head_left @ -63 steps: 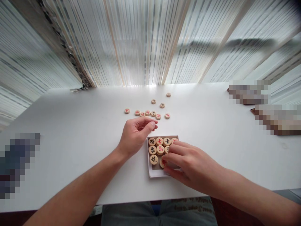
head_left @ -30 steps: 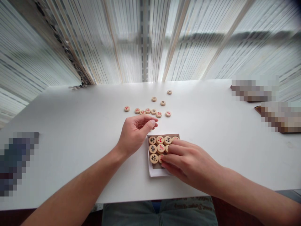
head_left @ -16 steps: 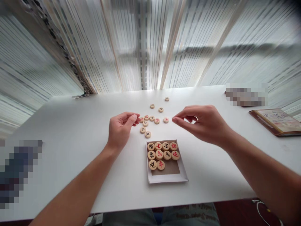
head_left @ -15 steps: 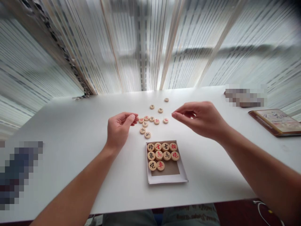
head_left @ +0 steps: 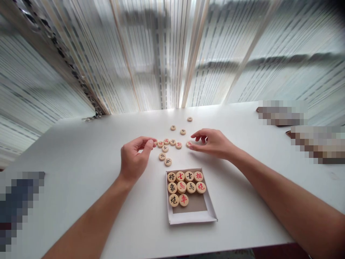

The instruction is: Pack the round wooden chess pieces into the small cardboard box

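Observation:
Round wooden Chinese chess pieces with red or black characters lie loosely on the white table. My left hand (head_left: 136,155) is closed in a pinch at the left end of the cluster, on a Chinese chess piece (head_left: 155,143) mostly covered by the fingertips. Right of the cluster, my right hand (head_left: 211,143) has thumb and fingers apart, the thumb tip at the edge of a red-marked piece (head_left: 189,144). Closer to me stands a shallow open box (head_left: 188,218) with pieces in rows; its last row holds a black piece (head_left: 174,200) and a red piece (head_left: 183,200).
Farther back lie three loose pieces, one of them (head_left: 190,119) near the striped curtain (head_left: 172,54). Blurred-out objects rest on the table (head_left: 81,194) at the right (head_left: 320,144) and at the left edge (head_left: 18,205).
My right hand has come down and slightly left to the red-marked piece, its fingers spreading. My left hand keeps its pinch by the cluster. The view has tilted up a little.

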`<state>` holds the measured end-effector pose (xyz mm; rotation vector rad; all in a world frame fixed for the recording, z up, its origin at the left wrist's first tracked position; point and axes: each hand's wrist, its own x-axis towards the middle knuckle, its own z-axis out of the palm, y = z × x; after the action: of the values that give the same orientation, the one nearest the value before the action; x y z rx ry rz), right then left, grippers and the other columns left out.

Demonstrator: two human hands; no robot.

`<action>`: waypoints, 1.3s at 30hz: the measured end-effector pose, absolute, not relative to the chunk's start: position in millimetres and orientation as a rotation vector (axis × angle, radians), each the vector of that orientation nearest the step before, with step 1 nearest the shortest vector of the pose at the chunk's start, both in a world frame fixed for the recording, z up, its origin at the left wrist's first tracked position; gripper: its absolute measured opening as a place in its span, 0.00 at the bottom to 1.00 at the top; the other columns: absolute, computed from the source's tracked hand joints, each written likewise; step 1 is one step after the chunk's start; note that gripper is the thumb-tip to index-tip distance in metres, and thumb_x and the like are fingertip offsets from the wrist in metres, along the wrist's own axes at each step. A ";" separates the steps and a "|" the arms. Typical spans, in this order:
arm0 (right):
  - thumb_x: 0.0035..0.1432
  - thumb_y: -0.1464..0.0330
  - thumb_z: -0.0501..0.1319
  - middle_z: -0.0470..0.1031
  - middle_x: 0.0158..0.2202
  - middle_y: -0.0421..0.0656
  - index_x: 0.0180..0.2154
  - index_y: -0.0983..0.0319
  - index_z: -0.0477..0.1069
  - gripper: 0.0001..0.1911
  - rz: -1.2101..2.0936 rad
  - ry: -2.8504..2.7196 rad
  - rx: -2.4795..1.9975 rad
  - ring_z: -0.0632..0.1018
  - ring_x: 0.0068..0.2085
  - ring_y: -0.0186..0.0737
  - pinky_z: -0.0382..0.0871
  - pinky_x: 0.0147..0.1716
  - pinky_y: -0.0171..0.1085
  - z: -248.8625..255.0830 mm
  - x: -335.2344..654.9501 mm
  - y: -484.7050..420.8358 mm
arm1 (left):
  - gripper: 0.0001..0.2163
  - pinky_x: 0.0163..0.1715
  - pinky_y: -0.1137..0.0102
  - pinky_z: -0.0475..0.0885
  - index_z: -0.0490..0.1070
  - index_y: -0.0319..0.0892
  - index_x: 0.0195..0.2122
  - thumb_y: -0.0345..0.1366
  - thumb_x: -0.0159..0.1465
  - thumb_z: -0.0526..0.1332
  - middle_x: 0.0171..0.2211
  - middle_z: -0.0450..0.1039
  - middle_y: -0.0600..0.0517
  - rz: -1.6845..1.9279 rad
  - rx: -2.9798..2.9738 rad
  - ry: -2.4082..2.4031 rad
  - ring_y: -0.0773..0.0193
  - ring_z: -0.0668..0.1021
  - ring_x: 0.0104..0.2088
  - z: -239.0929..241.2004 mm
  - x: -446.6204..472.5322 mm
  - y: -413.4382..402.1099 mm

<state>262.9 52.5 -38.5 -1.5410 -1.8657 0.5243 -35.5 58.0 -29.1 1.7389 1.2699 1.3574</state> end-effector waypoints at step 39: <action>0.47 0.64 0.84 0.83 0.28 0.43 0.36 0.62 0.87 0.15 1.472 -1.342 -0.925 0.80 0.30 0.35 0.76 0.27 0.32 -14.9 210.2 7.2 | 0.10 0.33 0.69 0.84 0.87 0.39 0.38 0.41 0.66 0.73 0.35 0.88 0.44 0.910 1.356 0.888 0.60 0.87 0.30 -9.8 -5.5 14.6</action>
<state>210.2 7.2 -14.9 -0.9251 -1.3417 1.4723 -5.5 14.6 -9.8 1.3560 0.8881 0.9105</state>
